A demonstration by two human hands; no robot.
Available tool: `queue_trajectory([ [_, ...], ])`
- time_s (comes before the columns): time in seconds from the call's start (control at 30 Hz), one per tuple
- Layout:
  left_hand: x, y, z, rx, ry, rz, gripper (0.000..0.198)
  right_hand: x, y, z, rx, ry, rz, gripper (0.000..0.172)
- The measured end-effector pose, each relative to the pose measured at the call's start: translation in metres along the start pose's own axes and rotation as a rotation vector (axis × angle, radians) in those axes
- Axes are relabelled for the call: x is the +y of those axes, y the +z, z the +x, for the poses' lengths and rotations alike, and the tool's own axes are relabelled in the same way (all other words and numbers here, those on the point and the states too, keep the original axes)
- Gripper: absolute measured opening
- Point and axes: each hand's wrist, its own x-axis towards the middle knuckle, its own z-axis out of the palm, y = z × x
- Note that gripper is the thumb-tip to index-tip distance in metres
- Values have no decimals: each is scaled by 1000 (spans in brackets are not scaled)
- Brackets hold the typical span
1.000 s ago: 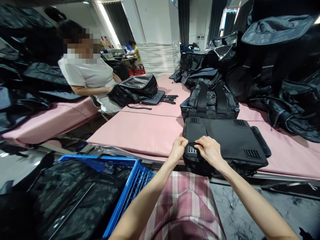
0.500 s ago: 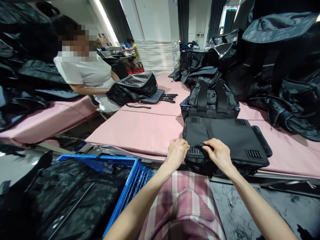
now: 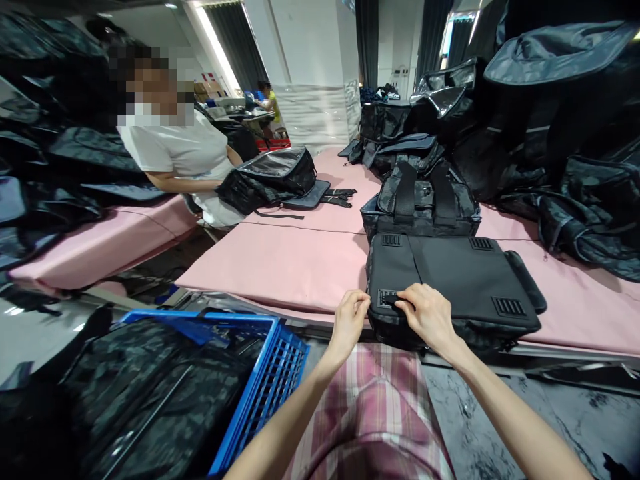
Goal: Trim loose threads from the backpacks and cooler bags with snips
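Note:
A black camouflage bag [image 3: 460, 267] lies at the table's front edge with its smooth panel facing up. Ribbed black feet show near the panel's corners. A thin black strap [image 3: 416, 259] runs across the panel toward my right hand [image 3: 427, 312], whose fingers are closed on its dark end beside the near-left foot [image 3: 385, 297]. Just off the bag's left edge is my left hand [image 3: 349, 321], with thumb and fingertips pinched together. Whatever that pinch holds, if anything, is too small to make out.
Behind the bag stands another camouflage bag [image 3: 420, 200] with wide handles. More bags [image 3: 590, 193] are piled at right. A blue crate [image 3: 270, 353] holding bags is at lower left. Across the pink table [image 3: 280, 260], a person in white [image 3: 175, 150] handles an open bag [image 3: 273, 177].
My left hand has moved off the foot to the bag's left edge, slightly lower. My right hand has shifted a little left and down, over the near-left foot. The bag stays put.

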Motion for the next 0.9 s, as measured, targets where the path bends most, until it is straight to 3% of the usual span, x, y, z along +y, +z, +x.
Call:
queue_trajectory([
  [0.27,-3,8,-5,30,-73,-156,15,-18,-11,20,-128,-144,-257,15],
  [0.5,-8,8,-8,25,-68,-144,18,-47,-26,33,-284,-179,-274,17],
  [0.63,-11,7,-6,15,-88,-118,20,-54,-26,34,-281,-204,-229,14],
  [0.77,-16,7,-5,3,-152,-158,30,-35,-27,26,-243,-111,-90,13],
  [0.83,-17,6,-6,9,-171,-168,33,-9,-32,12,-134,7,122,14],
  [0.9,-18,3,-9,-13,-176,-150,33,29,-37,-12,56,215,426,16],
])
